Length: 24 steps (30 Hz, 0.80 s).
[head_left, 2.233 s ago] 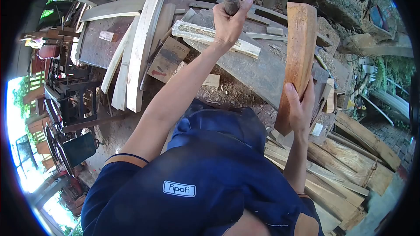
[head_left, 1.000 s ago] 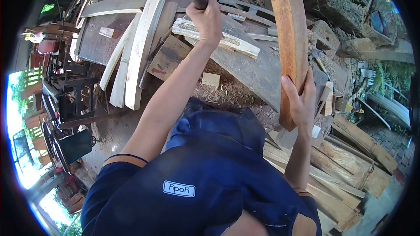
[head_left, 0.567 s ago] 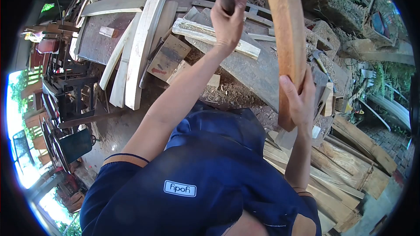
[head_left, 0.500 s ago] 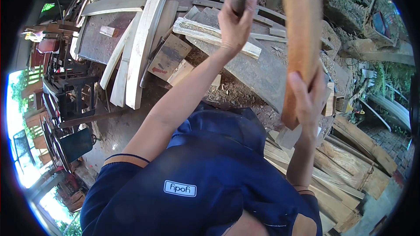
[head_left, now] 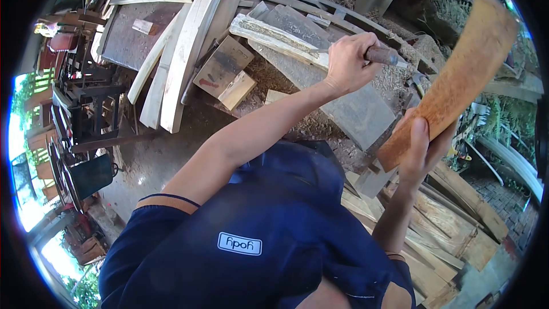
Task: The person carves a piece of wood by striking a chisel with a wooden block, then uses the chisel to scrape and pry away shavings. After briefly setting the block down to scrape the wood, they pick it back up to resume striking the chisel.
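Note:
My left hand point(head_left: 351, 63) is wrapped round a tool with a round brown handle point(head_left: 382, 55). The handle's butt sticks out to the right of the fist, and a thin metal shank point(head_left: 321, 51) shows on the other side. Below it lie a rough-edged pale wood strip point(head_left: 286, 43) and a flat grey board point(head_left: 357, 114). My right hand point(head_left: 423, 149) grips a curved orange-brown plank point(head_left: 457, 74) near its lower end, thumb across the broad face. The plank is raised and tilted, its far end up to the right.
Long pale boards point(head_left: 191, 51) lie across the bench at the left, beside a wooden box point(head_left: 224, 68) and a small block point(head_left: 237, 90). More planks point(head_left: 440, 217) are stacked at lower right. Dark furniture frames point(head_left: 97, 109) and a green-backed chair point(head_left: 91, 178) stand far left.
My left hand has moved right and down with the tool, which has turned sideways. The plank in my right hand has tipped over to the right, its broad face now toward me.

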### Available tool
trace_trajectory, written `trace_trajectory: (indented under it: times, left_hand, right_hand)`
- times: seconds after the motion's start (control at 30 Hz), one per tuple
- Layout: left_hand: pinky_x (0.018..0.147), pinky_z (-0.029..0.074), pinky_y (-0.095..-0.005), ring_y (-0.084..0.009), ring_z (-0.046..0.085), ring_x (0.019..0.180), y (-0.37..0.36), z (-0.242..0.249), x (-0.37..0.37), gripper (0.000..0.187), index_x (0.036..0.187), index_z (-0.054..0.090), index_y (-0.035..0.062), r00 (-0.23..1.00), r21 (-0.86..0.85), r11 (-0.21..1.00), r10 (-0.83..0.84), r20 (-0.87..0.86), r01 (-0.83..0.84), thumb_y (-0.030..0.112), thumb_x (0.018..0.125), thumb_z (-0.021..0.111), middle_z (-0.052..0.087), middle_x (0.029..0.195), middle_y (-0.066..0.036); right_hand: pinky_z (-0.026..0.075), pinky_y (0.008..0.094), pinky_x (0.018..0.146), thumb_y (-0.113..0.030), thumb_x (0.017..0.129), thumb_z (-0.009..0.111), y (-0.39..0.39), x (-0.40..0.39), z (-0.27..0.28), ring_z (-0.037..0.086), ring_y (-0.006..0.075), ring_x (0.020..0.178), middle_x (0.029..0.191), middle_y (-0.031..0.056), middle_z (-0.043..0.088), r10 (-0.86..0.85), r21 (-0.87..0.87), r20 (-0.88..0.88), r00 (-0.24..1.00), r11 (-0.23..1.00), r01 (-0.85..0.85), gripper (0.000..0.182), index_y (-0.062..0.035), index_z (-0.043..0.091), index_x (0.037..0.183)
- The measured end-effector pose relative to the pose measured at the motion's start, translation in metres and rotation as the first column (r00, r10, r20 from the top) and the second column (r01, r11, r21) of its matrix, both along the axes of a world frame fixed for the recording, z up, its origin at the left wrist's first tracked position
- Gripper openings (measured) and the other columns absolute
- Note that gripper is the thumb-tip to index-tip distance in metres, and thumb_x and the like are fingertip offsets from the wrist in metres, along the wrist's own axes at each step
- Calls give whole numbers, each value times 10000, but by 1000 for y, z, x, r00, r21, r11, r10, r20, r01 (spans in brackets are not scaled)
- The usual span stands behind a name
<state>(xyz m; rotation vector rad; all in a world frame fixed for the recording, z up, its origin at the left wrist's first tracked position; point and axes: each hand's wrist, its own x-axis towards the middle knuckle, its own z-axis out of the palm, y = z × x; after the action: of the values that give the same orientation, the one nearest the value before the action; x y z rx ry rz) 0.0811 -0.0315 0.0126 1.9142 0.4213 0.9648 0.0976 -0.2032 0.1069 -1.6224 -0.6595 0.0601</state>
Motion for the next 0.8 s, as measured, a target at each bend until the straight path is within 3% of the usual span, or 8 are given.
trace_trajectory:
  times: [0.07,0.13,0.2,0.3,0.33,0.4,0.47,0.8]
  left_hand:
    - [620,460,-451,-377,593,731,-4,5,-5,171,774,543,82,1000,-66,997,-29,-13,28,153,681,667,590,717,-103]
    - [611,466,-429,-354,608,716,-4,-1,-4,174,790,569,84,999,-25,998,-49,8,49,159,687,688,596,724,-105]
    - [603,473,-407,-331,622,701,3,-10,-4,178,806,596,85,999,11,999,-51,12,51,165,693,708,602,732,-106]
    - [549,466,-285,-100,585,622,27,-8,3,147,916,707,78,946,-293,937,-93,311,188,71,774,747,684,764,-28]
    - [593,488,-234,-70,619,721,42,9,-7,310,640,536,27,961,-453,858,-152,229,244,121,875,715,683,818,-34]
    - [425,390,-212,-26,488,476,75,7,-3,449,603,495,89,974,-418,904,5,225,92,358,887,714,547,572,31]
    - [412,301,-213,-27,407,439,94,4,-1,399,662,534,104,952,-573,818,137,274,47,382,869,733,467,518,54]
    - [443,269,-221,-25,367,475,90,0,-5,438,613,514,98,961,-519,853,185,207,-53,374,870,738,439,537,72]
  right_hand:
    - [486,338,731,-196,829,671,1,-3,3,625,213,861,972,183,635,19,-87,28,999,996,-17,489,110,488,1163]
    - [475,332,781,-236,834,688,3,-2,5,608,219,913,998,175,622,135,-543,14,991,833,-106,516,95,489,1177]
    - [460,325,813,-278,849,693,-1,0,0,584,210,943,1010,161,610,163,-482,-95,982,856,-189,532,77,492,1190]
    - [452,323,828,-294,864,688,-5,-2,-12,575,198,924,993,146,608,100,-322,-127,987,937,-136,519,59,499,1194]
    - [452,325,831,-300,870,684,-5,-4,-14,572,196,930,998,148,608,90,-325,-124,988,937,-126,522,59,497,1200]
    - [452,327,834,-307,876,681,-8,-7,-18,569,193,936,1004,150,608,82,-328,-118,990,937,-117,526,58,494,1206]
    - [451,329,847,-312,874,686,-7,-9,-23,565,190,938,1003,148,608,90,-289,-145,985,948,-130,526,54,496,1201]
    - [465,327,829,-326,873,694,-3,-14,-25,581,187,895,972,141,622,103,-308,-177,979,939,-154,526,44,502,1194]
